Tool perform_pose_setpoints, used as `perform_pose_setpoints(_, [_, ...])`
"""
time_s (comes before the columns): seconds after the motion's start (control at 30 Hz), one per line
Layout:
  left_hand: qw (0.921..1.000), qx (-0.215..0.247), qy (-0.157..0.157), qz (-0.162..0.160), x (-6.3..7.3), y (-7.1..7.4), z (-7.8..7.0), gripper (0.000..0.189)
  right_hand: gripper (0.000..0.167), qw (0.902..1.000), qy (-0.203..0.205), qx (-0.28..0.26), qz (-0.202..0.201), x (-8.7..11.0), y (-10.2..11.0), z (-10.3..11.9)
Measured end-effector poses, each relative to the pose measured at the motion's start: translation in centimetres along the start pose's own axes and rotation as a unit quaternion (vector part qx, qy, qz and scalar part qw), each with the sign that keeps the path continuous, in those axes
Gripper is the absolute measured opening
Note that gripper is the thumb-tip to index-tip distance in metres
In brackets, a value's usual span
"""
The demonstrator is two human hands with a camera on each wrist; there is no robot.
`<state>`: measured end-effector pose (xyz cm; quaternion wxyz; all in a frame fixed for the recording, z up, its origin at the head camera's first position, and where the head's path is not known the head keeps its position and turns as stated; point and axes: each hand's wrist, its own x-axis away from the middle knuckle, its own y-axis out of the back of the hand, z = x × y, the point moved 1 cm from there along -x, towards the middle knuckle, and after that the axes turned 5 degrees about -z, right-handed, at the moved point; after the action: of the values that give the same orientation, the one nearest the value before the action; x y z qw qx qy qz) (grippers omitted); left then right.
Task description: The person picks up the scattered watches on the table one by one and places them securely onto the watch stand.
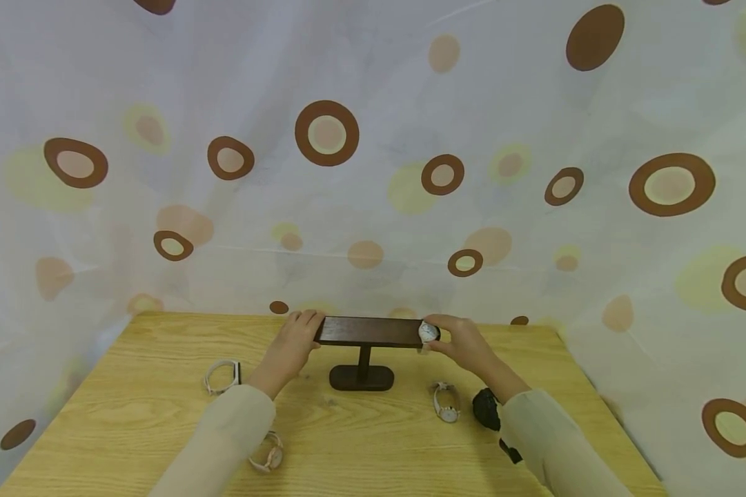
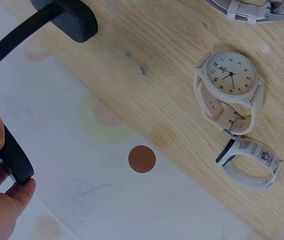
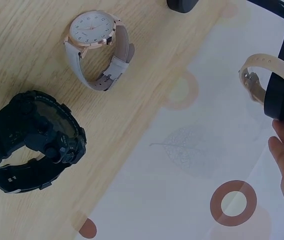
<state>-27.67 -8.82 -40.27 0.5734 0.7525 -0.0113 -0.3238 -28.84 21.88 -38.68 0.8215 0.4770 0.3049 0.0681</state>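
A dark brown T-shaped watch stand [image 1: 369, 332] is upright on the wooden table. My left hand [image 1: 293, 344] grips the left end of its crossbar, fingers over the top and thumb beneath. At the opposite end a white-faced watch [image 1: 428, 332] sits on the bar, and my right hand [image 1: 468, 345] pinches it between fingers and thumb. The right wrist view shows its beige strap [image 3: 264, 61] looped around the bar end. The watch face is mostly hidden there. In the left wrist view, the left fingers [image 2: 19, 195] wrap the bar's tip.
Left on the table [image 1: 161, 386] lie a pale band [image 1: 222, 377] and a pinkish watch [image 1: 269, 455]. To the right are a rose-gold watch [image 1: 447, 407] and a chunky black watch [image 1: 486, 408], partly behind the right sleeve. A patterned sheet [image 1: 373, 207] hangs behind the table.
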Motion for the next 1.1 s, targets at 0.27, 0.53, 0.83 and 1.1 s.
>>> perform_pose_setpoints(0.27, [0.9999, 0.002, -0.002, -0.013, -0.1, 0.1, 0.1, 0.048, 0.048, 0.9994, 0.027, 0.02, -0.012, -0.5, -0.4, -0.1])
perform_pose_setpoints(0.53, [0.9999, 0.004, -0.004, -0.015, -0.3, 0.0, 0.1, 0.047, 0.048, 0.9988, 0.041, 0.024, -0.016, -0.9, -0.6, 0.1])
perform_pose_setpoints(0.83, [0.9999, 0.008, 0.007, 0.003, -0.4, -0.2, 0.0, 0.047, 0.047, 0.9966, 0.053, 0.057, -0.026, -1.2, -1.1, 0.3])
perform_pose_setpoints(1.1, [0.9999, 0.001, 0.005, -0.009, -0.4, -0.4, 0.0, 0.047, 0.047, 0.9955, 0.062, 0.062, -0.036, -1.5, -1.6, 0.4])
